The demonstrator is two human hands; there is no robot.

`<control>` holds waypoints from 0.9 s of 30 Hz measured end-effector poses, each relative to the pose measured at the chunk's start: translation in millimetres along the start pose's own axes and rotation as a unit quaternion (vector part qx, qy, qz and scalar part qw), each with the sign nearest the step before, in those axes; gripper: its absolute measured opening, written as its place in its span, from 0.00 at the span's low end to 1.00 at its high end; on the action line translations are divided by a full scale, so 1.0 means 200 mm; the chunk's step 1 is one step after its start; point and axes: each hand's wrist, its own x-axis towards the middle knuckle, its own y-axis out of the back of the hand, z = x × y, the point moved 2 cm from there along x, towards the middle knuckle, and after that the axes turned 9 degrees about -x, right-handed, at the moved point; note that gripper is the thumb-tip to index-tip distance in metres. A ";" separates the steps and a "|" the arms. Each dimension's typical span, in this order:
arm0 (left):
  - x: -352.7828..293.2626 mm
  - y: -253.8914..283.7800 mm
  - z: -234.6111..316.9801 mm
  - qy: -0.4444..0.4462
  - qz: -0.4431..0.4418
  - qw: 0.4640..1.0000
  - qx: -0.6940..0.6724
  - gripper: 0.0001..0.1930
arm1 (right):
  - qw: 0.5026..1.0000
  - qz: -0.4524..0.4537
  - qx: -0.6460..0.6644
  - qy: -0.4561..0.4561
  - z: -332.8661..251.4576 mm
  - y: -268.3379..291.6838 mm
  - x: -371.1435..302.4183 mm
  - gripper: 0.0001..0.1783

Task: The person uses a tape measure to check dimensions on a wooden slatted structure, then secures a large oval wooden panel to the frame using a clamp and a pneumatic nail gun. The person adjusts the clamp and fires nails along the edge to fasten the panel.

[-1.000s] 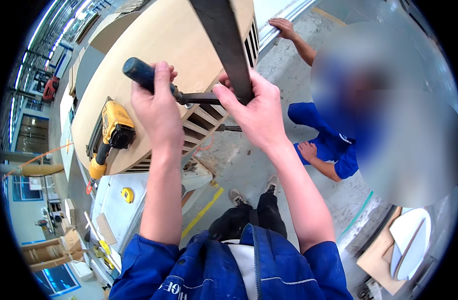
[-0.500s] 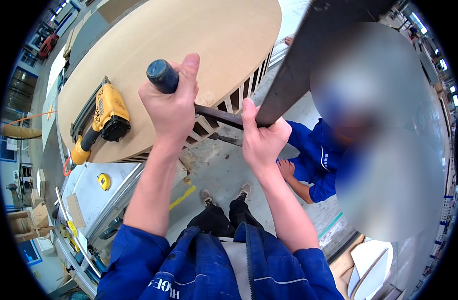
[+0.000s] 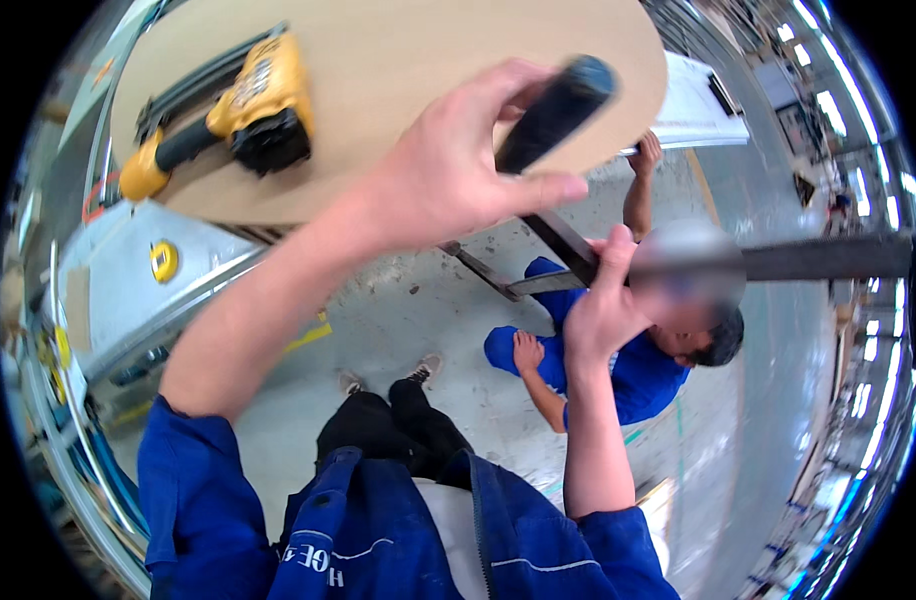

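Note:
A long bar clamp (image 3: 828,258) of dark metal is held up in front of me, its bar running out to the right. My left hand (image 3: 443,165) is loosely around the dark screw handle (image 3: 558,112), fingers curled behind it and thumb stretched out. My right hand (image 3: 603,315) grips the clamp lower down, where the screw meets the metal arm, thumb pointing up. Part of the grip is hidden behind the hand. The clamp's other jaw (image 3: 478,270) hangs over the floor, off the edge of the round-ended tan board (image 3: 398,60).
A yellow and black nail gun (image 3: 273,105) lies on the board. A yellow tape measure (image 3: 163,262) rests on the pale metal table (image 3: 118,310) below it. At the right a co-worker in blue (image 3: 633,385) crouches close to the clamp bar, one hand at the table edge (image 3: 646,152).
The clamp has swung, its bar now pointing right instead of up and right. Both hands have moved right; the left has loosened around the handle. My view has shifted right.

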 end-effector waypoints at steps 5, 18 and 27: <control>-0.88 -0.01 -0.11 0.028 0.174 0.983 0.054 0.18 | 0.989 -0.059 -0.057 0.120 0.12 0.04 0.02 0.09; -3.86 -0.63 -1.14 0.639 0.286 0.703 0.127 0.06 | 0.999 -0.003 0.032 0.027 0.11 -0.01 0.09 0.17; -5.47 -1.30 -1.48 0.750 0.487 0.441 0.078 0.16 | 0.985 -0.103 0.073 0.114 0.11 0.05 0.14 0.21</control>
